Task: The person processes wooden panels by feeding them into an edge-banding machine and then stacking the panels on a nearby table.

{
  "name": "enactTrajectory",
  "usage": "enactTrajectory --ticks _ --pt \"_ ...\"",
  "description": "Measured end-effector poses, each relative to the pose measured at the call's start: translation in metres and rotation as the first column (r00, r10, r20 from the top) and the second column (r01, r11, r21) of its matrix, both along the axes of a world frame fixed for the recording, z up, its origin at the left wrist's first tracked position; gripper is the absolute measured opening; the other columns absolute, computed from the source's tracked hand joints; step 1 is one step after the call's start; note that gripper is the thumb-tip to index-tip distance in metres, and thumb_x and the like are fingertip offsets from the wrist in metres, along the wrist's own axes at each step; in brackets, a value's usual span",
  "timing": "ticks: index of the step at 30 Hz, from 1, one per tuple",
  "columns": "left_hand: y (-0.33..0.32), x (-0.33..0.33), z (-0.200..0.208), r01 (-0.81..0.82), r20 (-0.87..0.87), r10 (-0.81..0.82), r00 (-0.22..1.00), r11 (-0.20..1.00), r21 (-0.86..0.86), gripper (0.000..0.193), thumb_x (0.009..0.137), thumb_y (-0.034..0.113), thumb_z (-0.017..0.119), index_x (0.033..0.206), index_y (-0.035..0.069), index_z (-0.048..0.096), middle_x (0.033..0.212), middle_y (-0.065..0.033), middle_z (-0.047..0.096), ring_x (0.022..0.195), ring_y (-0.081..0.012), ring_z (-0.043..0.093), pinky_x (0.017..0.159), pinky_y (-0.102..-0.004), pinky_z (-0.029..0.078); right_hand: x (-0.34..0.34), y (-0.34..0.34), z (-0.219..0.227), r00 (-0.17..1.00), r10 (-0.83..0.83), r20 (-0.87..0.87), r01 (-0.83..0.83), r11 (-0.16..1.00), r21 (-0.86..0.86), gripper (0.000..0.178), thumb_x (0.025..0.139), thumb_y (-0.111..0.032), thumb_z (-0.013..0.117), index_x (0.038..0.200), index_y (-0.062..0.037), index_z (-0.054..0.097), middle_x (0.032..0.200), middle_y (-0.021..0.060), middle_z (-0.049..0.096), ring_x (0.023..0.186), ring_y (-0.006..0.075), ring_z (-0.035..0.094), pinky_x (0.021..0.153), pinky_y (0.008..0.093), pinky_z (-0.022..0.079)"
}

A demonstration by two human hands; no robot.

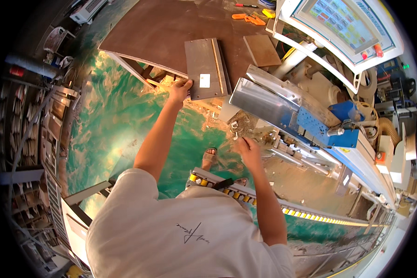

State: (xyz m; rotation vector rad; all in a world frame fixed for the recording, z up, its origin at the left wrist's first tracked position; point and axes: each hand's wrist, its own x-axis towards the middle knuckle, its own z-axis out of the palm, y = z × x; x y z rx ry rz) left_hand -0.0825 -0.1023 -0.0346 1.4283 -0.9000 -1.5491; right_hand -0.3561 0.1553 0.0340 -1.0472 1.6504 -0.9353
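My left hand (180, 91) is closed at the near left corner of a dark grey-brown board (198, 60). The board lies at the near edge of a brown tabletop (153, 32). A white label (205, 80) is stuck on its face, and a pale strip runs along its right side. My right hand (248, 151) hangs lower and to the right, over the floor and apart from the board. Its fingers are curled, and whatever they hold, if anything, is hidden.
Right of the board, a machine with a metal-and-blue beam (282, 109) reaches toward the table. Its screen panel (345, 28) stands above. A roller rail (282, 204) crosses in front of my body. Another brown board (262, 50) and an orange tool (249, 18) lie on the tabletop.
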Motion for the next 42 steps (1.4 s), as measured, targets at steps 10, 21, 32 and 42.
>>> enactTrajectory --ticks 10,21,32,42 --pt "0.140 0.049 0.049 0.172 -0.003 -0.173 0.985 0.982 -0.081 0.032 0.098 0.024 0.062 0.121 0.001 0.059 0.083 0.0055 0.055 0.069 -0.0038 0.044 0.061 -0.0209 0.035 0.034 -0.041 -0.025 0.992 -0.106 0.075 0.104 0.994 0.026 0.054 0.101 -0.048 0.051 0.111 0.0038 0.063 0.099 0.0160 0.070 0.097 0.0279 0.067 0.085 0.0383 0.050" --pt "0.164 -0.167 0.033 0.599 -0.280 -0.535 0.797 0.758 0.256 0.047 0.100 0.040 0.057 0.130 0.004 0.055 0.108 -0.0079 0.066 0.099 -0.0212 0.064 0.089 -0.0380 0.053 -0.090 0.028 -0.034 0.757 -0.598 -0.261 0.634 0.769 0.077 0.070 0.099 -0.059 0.044 0.102 0.0071 0.067 0.090 0.0250 0.067 0.086 0.0349 0.062 0.080 0.0447 0.047" --pt "0.162 -0.307 -0.011 0.476 0.228 -0.502 0.834 0.864 0.161 0.048 0.099 0.041 0.058 0.108 -0.005 0.069 0.091 -0.0120 0.069 0.085 -0.0242 0.066 0.078 -0.0369 0.050 -0.214 0.023 -0.043 0.850 -0.508 -0.142 0.526 0.833 0.169 0.070 0.099 -0.057 0.049 0.118 0.0085 0.065 0.107 0.0247 0.069 0.099 0.0341 0.064 0.090 0.0402 0.047" --pt "0.208 -0.400 0.006 0.292 0.115 -0.336 0.935 0.911 0.290 0.049 0.097 0.037 0.064 0.116 -0.009 0.066 0.101 -0.0093 0.069 0.091 -0.0155 0.057 0.082 -0.0332 0.046 -0.294 0.068 -0.059 0.840 -0.493 -0.228 0.501 0.865 -0.022 0.069 0.100 -0.057 0.044 0.087 0.0078 0.064 0.074 0.0239 0.060 0.072 0.0364 0.056 0.072 0.0449 0.045"
